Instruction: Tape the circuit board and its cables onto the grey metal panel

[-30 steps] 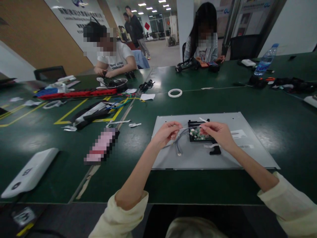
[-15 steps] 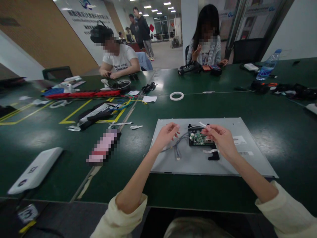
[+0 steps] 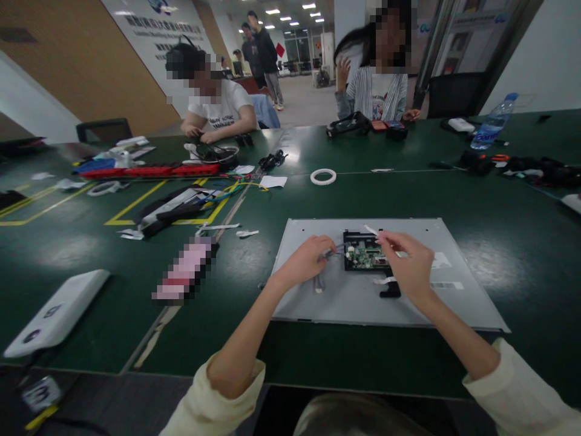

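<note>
A flat grey display panel [image 3: 345, 309] lies on the table before me. On it sits a green circuit board [image 3: 361, 257] in a black frame. My left hand [image 3: 309, 259] is closed around grey cables [image 3: 319, 283] that run to the board's left side; a plug end hangs below the fingers. Over the board's upper right, my right hand [image 3: 407, 257] pinches a short white strip of tape [image 3: 371, 230]. Another white strip [image 3: 385, 280] crosses a black piece [image 3: 389, 291] under the right wrist. The right hand hides part of the board.
A roll of white tape [image 3: 323, 177] lies beyond the panel. To the left are a phone [image 3: 186, 266], a white power bank [image 3: 57, 313] and a black bundle with wires [image 3: 175, 209]. Two people sit across the table; a water bottle [image 3: 494, 124] stands far right.
My left hand has moved slightly down and right and closed on the grey cables. The right hand still pinches the tape strip. The person across at right has leaned and shifted.
</note>
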{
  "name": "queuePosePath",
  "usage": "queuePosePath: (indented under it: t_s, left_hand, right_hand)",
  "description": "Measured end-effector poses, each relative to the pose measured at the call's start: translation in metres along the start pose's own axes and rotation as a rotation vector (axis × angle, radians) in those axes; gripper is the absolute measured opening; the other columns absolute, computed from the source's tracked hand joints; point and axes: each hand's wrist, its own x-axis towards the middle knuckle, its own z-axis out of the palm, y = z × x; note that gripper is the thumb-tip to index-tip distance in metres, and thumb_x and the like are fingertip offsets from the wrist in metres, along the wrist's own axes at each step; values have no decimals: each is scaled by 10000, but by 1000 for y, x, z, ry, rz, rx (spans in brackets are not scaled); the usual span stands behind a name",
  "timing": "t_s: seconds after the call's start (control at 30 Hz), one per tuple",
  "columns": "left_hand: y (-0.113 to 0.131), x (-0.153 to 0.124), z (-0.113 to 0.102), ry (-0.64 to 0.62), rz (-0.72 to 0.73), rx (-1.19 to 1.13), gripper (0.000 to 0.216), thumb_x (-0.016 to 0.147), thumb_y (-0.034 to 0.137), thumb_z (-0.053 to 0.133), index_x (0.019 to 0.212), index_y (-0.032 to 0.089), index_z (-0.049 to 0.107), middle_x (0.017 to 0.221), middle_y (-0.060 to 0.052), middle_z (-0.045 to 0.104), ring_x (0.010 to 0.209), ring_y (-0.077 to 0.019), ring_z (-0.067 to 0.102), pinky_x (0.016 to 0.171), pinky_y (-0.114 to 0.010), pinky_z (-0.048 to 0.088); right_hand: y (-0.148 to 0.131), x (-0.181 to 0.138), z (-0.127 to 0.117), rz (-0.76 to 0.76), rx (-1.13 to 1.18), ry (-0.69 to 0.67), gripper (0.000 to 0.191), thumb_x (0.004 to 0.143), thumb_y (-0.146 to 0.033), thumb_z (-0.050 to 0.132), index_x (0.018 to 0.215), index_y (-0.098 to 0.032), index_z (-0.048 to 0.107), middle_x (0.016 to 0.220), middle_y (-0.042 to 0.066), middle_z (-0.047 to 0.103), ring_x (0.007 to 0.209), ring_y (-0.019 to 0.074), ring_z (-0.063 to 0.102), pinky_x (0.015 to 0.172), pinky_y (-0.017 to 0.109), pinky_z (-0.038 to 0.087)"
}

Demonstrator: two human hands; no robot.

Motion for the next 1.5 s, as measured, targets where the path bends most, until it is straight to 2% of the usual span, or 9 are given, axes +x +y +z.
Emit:
queuePosePath:
  t_s: [0.13, 0.4, 0.53, 0.67, 0.8, 0.97, 1.07, 1.17, 1.5]
  left_hand:
    - [-5, 3, 4, -38, -1, 89, 298, 698, -13, 408, 867, 166, 577, 886, -47, 600, 903, -187, 555, 844, -319, 437]
    - [-7, 3, 8, -15, -49, 43, 221, 718, 27, 453, 837, 157, 587, 853, -42, 613, 846, -172, 568, 788, -284, 436]
    - [-9, 2, 9, 8, -99, -46, 210, 760, 70, 460, 868, 163, 614, 849, -30, 634, 819, -155, 582, 769, -272, 438]
    - [-9, 2, 10, 41, -146, -110, 220, 780, 86, 450, 905, 172, 609, 882, -24, 643, 834, -145, 592, 764, -268, 443]
    - [-7, 1, 13, 70, -118, -59, 189, 725, 76, 508, 884, 163, 560, 852, -24, 619, 808, -151, 577, 762, -283, 444]
    - [-5, 1, 16, 85, -97, 49, 218, 717, 66, 488, 908, 168, 516, 877, -36, 584, 816, -165, 561, 749, -302, 458]
    - [-6, 1, 17, 136, -36, 75, 344, 730, 46, 463, 1048, 165, 519, 1070, -75, 572, 1025, -185, 548, 896, -338, 451]
    - [-11, 2, 21, 147, 4, 105, 462, 748, 44, 462, 1191, 172, 494, 1254, -95, 535, 1215, -201, 470, 1037, -391, 381]
    - [-20, 4, 27, 51, -57, 184, 452, 833, 100, 463, 1284, 119, 477, 1249, -124, 589, 1165, -211, 547, 1019, -380, 416]
  right_hand:
    - [-7, -7, 0, -332, -214, -68, 167, 862, -161, 569, 977, -168, 691, 930, 37, 688, 826, 132, 631, 755, 250, 490]
    - [-22, 0, 3, -596, -491, -95, 131, 863, -163, 574, 956, -165, 666, 886, 29, 662, 892, 165, 568, 813, 321, 389]
    - [-27, 2, 18, -604, -624, -202, 152, 905, -157, 492, 931, -150, 641, 871, 53, 635, 908, 186, 526, 830, 365, 329]
    - [-31, -17, 35, -616, -700, -408, 156, 890, -126, 469, 837, -143, 615, 816, 67, 589, 871, 207, 483, 823, 377, 321]
    - [-36, -33, 44, -625, -718, -502, 125, 866, -118, 492, 849, -133, 615, 856, 83, 574, 894, 224, 466, 848, 384, 338]
    - [-36, -37, 47, -562, -728, -509, 142, 866, -118, 499, 896, -121, 637, 1018, 112, 585, 1005, 248, 467, 904, 406, 359]
    - [-30, -37, 48, -551, -688, -496, 196, 892, -117, 459, 950, -118, 646, 1143, 118, 578, 1120, 250, 453, 992, 426, 332]
    - [-25, -38, 49, -560, -649, -496, 238, 906, -109, 422, 989, -98, 645, 1128, 130, 605, 1175, 242, 455, 1054, 441, 298]
    - [-28, -37, 43, -590, -659, -446, 249, 892, -86, 409, 937, -78, 653, 1071, 141, 645, 1190, 252, 494, 1118, 501, 234]
